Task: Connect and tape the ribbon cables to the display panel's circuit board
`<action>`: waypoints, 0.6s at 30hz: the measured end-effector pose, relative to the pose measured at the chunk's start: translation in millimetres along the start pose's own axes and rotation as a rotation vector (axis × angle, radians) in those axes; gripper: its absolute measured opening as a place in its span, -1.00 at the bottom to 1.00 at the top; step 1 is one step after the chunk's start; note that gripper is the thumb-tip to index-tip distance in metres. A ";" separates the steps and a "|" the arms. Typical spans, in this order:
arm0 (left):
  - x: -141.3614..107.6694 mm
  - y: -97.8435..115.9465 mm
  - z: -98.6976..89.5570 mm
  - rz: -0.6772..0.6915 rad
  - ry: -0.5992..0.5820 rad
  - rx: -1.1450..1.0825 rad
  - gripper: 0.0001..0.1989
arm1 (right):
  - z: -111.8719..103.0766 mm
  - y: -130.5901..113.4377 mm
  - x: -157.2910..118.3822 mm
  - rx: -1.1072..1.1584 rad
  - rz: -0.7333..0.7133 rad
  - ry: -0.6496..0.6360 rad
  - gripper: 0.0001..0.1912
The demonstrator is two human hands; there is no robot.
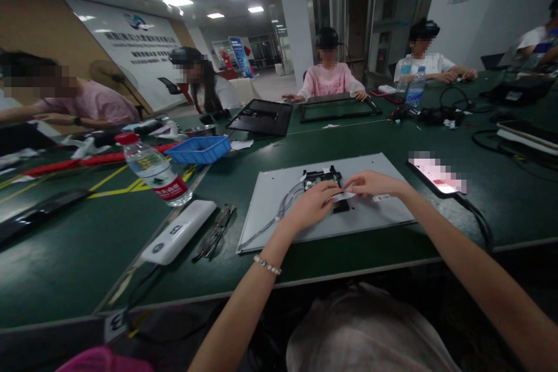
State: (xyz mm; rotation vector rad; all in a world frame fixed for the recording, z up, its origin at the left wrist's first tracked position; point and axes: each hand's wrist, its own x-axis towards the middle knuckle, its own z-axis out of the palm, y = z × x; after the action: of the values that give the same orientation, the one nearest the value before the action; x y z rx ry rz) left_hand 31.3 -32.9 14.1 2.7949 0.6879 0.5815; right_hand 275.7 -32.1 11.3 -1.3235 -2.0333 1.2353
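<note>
A flat grey-white panel lies on the table before me, slightly turned. Near its middle sits a small circuit board in a black bracket, partly covered by my hands. Grey cables run from the board toward the panel's front left corner. My left hand is over the board, its fingers bent and closed at a thin white strip. From the right, my right hand meets it, thumb and fingers pinched at the strip's other end. A black piece shows below the strip.
Left of the panel lie eyeglasses, a white power bank, a water bottle and a blue tray. A lit phone with a cable is at right. Across the table, a person handles a black frame.
</note>
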 end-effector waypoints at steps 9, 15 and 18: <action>0.6 1.2 -4.0 -0.121 0.115 -0.033 -0.63 | -8.9 -2.5 -3.9 0.161 -0.024 -0.018 -0.64; 0.2 1.0 -8.8 -0.271 0.139 -0.241 -0.61 | -12.6 -8.3 -6.3 0.265 -0.009 0.022 -0.61; 0.9 0.9 -9.1 -0.269 0.098 -0.433 -0.63 | -13.5 -5.4 -4.1 0.317 0.005 0.048 -0.63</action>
State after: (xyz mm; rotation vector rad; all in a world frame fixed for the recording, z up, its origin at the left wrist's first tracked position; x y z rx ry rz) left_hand 28.6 -32.3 22.8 2.2444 0.8269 0.7176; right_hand 284.6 -30.5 23.3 -1.1943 -1.7150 1.4426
